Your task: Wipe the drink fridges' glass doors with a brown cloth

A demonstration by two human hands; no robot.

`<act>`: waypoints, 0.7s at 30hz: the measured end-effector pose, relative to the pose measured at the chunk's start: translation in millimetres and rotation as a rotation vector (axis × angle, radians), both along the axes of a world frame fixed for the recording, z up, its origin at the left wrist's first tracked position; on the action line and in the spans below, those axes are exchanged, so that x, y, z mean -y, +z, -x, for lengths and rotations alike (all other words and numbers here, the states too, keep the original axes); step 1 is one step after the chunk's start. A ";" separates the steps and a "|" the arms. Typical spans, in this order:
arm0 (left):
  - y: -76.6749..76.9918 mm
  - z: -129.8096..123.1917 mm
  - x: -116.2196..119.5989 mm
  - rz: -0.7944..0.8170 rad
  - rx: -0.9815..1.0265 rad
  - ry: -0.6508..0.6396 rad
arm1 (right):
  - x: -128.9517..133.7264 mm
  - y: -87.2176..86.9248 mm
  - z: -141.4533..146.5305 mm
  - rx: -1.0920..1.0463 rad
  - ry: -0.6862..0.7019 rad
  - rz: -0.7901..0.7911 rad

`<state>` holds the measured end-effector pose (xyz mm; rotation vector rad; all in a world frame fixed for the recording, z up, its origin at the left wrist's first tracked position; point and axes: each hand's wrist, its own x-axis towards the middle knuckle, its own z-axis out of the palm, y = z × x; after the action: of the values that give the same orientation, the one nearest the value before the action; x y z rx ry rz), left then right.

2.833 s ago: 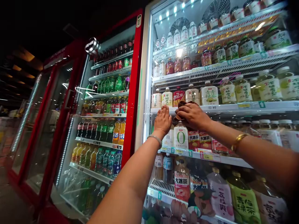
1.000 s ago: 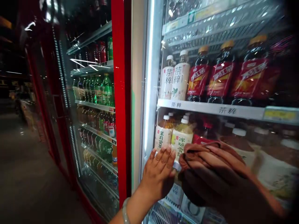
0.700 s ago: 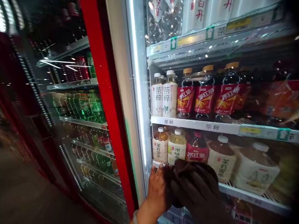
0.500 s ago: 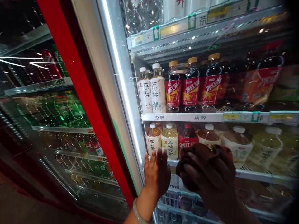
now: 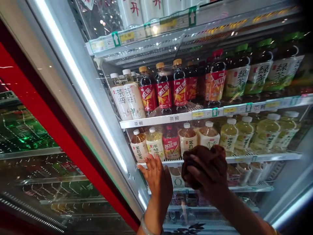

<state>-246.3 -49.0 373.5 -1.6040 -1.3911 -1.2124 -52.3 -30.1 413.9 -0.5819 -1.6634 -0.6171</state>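
Observation:
My right hand (image 5: 211, 182) is closed around a crumpled dark brown cloth (image 5: 195, 163), held up in front of the middle shelves of a drinks fridge. My left hand (image 5: 154, 174), with a pale bangle (image 5: 144, 227) at the wrist, is raised with fingers stretched out. A dark shape like its reflection lies along its right side, so glass seems to stand before it. Beyond its fingertips are a jasmine tea bottle (image 5: 138, 147) and a pear drink bottle (image 5: 154, 142). The cloth partly covers the bottles and shelf edge behind it.
Bottles of red-labelled iced tea (image 5: 164, 91) and green tea (image 5: 238, 76) fill the shelf above. Pale yellow drinks (image 5: 267, 130) stand at right. A red door frame (image 5: 49, 117) and bright light strip (image 5: 80, 85) slant down on the left, beside another fridge section with green bottles (image 5: 26, 124).
The view has swung to the right, showing more of the right-hand bottles. The cloth, still in my right hand, sits slightly left in view. My left hand's fingers have spread a little.

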 end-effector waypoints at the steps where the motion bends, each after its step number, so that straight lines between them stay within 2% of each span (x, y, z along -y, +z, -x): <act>1: 0.1 -4.1 -2.0 -0.009 0.007 -0.001 | 1.1 -5.0 -1.7 0.007 0.012 0.002; 4: 1.8 -18.1 -6.5 -0.055 -0.001 0.023 | 1.6 -3.9 0.7 0.059 0.047 -0.032; 6: 3.7 -31.7 -7.7 -0.057 -0.053 0.011 | -1.9 8.5 -2.8 0.074 0.058 -0.058; 9: 5.9 -59.6 -7.5 0.023 -0.093 -0.015 | -9.0 22.3 -26.5 0.031 0.030 -0.065; 11: 6.2 -78.5 -7.5 0.068 -0.044 0.014 | -11.4 17.4 -47.3 -0.020 0.010 -0.043; 13: 5.0 -93.4 -8.4 0.086 -0.009 0.036 | -11.0 3.6 -62.5 -0.050 0.013 -0.012; 16: 1.5 -106.8 -10.4 0.102 -0.056 -0.015 | -8.5 -12.7 -69.0 -0.055 0.019 0.004; 18: -0.4 -112.7 -11.2 0.113 -0.061 -0.048 | -9.2 -10.2 -69.7 -0.026 0.015 -0.020; 21: -0.7 -124.1 -11.4 0.127 -0.056 -0.036 | -15.3 5.6 -82.5 0.020 0.022 -0.057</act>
<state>-122.2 -37.5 372.8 -1.7438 -1.4340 -1.1105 30.2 -14.8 419.5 -0.5172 -1.6638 -0.6536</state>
